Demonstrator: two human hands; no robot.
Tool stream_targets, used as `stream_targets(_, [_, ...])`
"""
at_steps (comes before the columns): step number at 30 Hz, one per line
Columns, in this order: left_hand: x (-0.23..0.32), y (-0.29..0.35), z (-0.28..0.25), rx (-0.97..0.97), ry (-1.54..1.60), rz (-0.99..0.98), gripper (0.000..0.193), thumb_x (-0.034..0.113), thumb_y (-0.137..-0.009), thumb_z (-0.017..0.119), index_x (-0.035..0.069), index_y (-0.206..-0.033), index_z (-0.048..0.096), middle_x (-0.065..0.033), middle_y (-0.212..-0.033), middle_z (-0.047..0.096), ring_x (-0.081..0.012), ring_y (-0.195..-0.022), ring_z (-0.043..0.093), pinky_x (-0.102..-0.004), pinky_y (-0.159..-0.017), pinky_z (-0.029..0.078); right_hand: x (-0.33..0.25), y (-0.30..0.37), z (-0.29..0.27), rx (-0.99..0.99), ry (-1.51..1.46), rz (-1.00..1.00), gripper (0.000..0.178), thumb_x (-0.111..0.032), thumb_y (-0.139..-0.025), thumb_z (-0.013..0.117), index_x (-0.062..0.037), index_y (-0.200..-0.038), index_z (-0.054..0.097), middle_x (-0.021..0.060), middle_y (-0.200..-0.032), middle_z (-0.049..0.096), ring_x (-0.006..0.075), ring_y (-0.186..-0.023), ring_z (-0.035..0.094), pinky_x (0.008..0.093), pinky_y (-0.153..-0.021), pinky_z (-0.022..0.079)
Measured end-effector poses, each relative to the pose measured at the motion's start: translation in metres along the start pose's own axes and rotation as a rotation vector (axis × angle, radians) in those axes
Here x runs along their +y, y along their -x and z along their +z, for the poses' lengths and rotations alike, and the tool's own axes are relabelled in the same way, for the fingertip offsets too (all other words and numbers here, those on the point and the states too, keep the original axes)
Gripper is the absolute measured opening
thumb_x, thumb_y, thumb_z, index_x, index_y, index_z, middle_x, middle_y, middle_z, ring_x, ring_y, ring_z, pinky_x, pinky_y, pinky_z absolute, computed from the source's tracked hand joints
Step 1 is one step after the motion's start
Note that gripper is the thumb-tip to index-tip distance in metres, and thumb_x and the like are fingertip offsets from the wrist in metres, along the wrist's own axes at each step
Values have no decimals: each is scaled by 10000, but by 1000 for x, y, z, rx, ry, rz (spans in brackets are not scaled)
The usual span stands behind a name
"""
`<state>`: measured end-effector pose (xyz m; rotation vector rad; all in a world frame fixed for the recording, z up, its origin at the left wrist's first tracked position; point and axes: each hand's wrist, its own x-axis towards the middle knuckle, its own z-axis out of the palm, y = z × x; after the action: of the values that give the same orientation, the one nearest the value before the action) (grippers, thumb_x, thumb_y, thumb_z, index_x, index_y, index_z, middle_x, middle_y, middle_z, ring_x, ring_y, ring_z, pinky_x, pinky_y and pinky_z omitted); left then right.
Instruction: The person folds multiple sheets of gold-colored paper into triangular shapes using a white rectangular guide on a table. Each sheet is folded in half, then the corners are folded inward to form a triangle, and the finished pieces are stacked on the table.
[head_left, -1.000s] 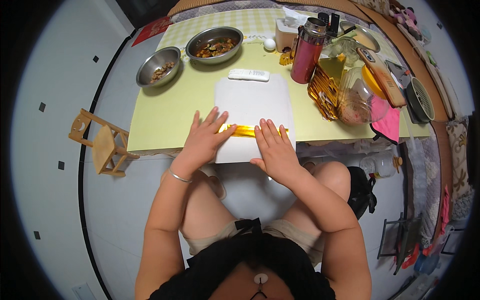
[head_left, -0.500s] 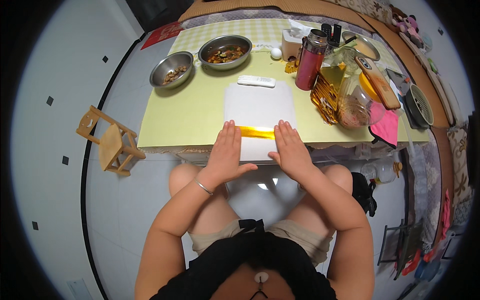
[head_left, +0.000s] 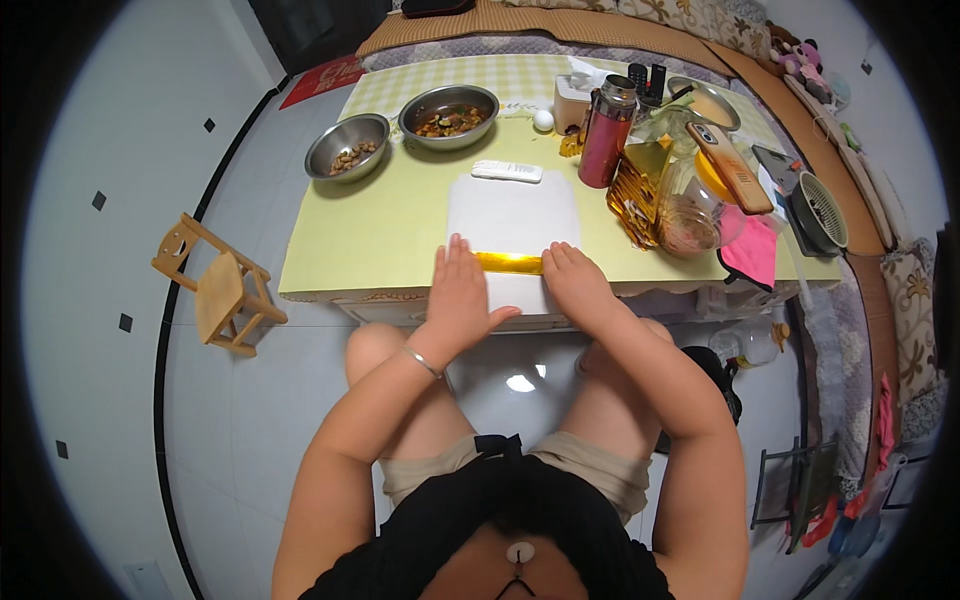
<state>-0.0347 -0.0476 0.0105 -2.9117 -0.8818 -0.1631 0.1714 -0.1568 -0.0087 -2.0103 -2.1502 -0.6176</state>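
A narrow gold foil strip lies crosswise over white paper near the table's front edge. My left hand rests flat at the strip's left end, fingers stretched out and thumb spread to the side. At the other end, the fingers of my right hand are bent and close together over the foil; its thumb is hidden beneath. A white, remote-shaped object lies across the far edge of the paper.
Two metal bowls holding food stand far left. To the right are a pink flask, a pile of gold foil pieces, a clear jar and a phone. A small wooden chair stands left of the table.
My right hand has drawn its thumb under and bent its fingers at the foil's end. My left hand stays flat on the paper. The whole view has shifted slightly.
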Motion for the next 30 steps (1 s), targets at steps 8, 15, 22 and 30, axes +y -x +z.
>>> stream_targets(8, [14, -4, 20, 102, 215, 104, 982, 637, -902, 618, -116, -1486, 377, -307, -1574, 355, -430, -1490, 316, -540, -1220, 246, 7, 6, 6, 79, -65, 11, 361, -104, -866, 599, 60, -1182, 654, 222, -1202, 700, 322, -1145, 676, 393, -1011, 523])
stream_targets(15, [12, -12, 10, 162, 17, -18, 657, 428, -895, 687, -94, -1280, 585, -294, -1385, 545, -382, -1298, 517, -477, -1100, 385, 10, 7, 9, 93, -207, 101, 315, -97, -866, 590, 26, -1140, 685, 203, -1186, 712, 311, -1128, 692, 395, -988, 540])
stream_targets(22, [30, -49, 13, 343, 170, 198, 106, 133, -774, 677, 61, -833, 625, -97, -826, 605, -288, -767, 665, -413, -638, 539, 9, -13, -19, 220, -353, 137, 152, -114, -841, 634, -64, -964, 707, 125, -906, 724, 302, -875, 700, 415, -851, 558])
stream_targets(30, [13, -35, -8, 364, 488, 261, 403, 207, -787, 715, 33, -1150, 700, -113, -992, 710, -289, -812, 708, -385, -668, 576, -9, -12, -32, 385, -386, 149, 39, -99, -795, 694, -78, -781, 664, 98, -654, 637, 290, -621, 643, 413, -610, 511])
